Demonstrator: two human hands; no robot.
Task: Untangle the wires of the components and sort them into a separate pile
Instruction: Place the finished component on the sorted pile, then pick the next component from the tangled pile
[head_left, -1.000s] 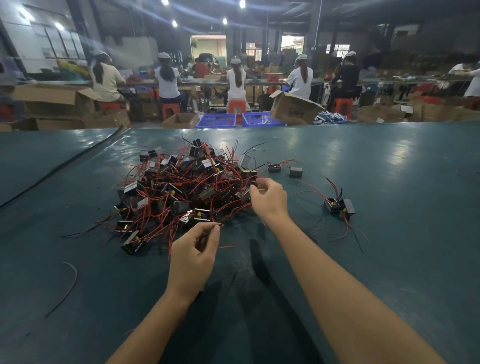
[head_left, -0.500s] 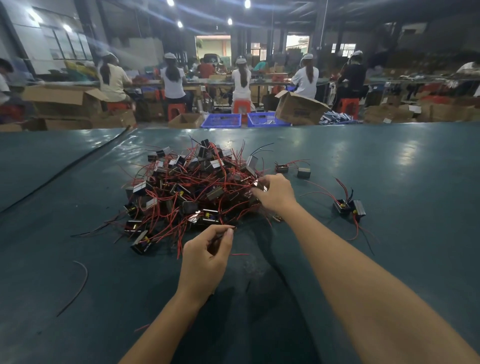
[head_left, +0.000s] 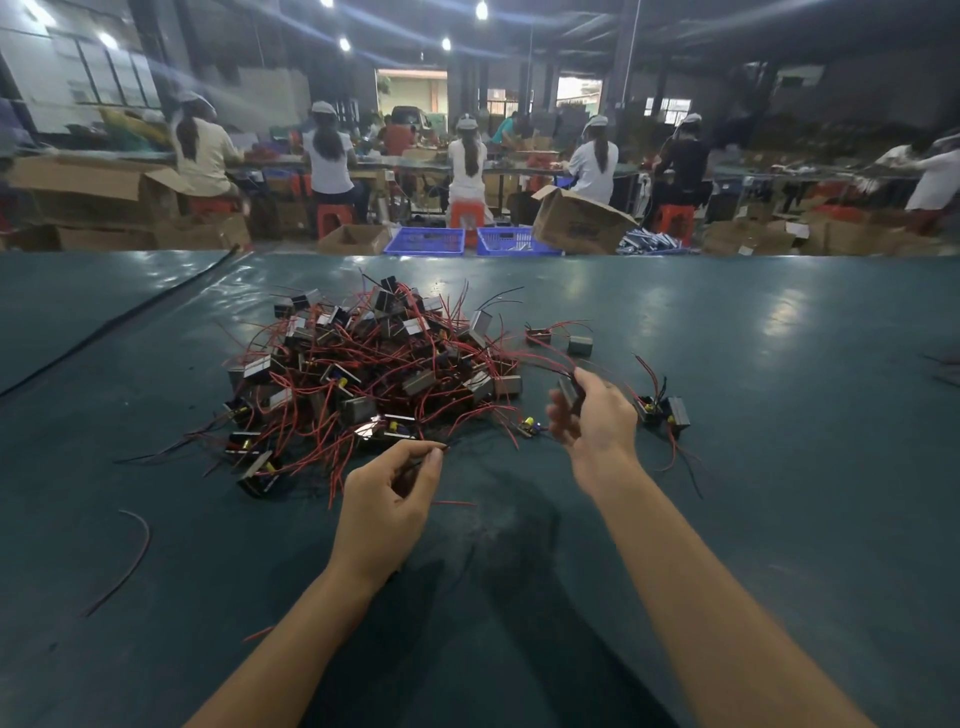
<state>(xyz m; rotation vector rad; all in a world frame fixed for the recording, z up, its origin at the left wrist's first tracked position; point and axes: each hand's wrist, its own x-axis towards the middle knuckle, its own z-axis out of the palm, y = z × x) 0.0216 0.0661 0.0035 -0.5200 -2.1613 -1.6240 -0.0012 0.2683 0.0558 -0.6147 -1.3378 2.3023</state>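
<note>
A tangled heap of small dark boxy components with red and black wires (head_left: 374, 369) lies on the dark green table (head_left: 779, 519). My right hand (head_left: 595, 415) is lifted at the heap's right edge and grips one dark component whose red wires still trail back into the heap. My left hand (head_left: 392, 499) hovers just in front of the heap and pinches a thin wire end between thumb and fingertips. To the right lies a small separate pile of two components (head_left: 667, 410). Two more loose components (head_left: 563, 340) sit behind my right hand.
A loose red wire (head_left: 132, 551) curves on the table at the left. A black seam (head_left: 119, 317) runs diagonally across the table's left part. Beyond the far edge are blue crates (head_left: 426, 241), cardboard boxes (head_left: 576, 221) and several seated people at benches.
My right hand has lifted out of the heap's right edge and pulled right and nearer, holding a component with its wires trailing. My left hand keeps its pinch in nearly the same place.
</note>
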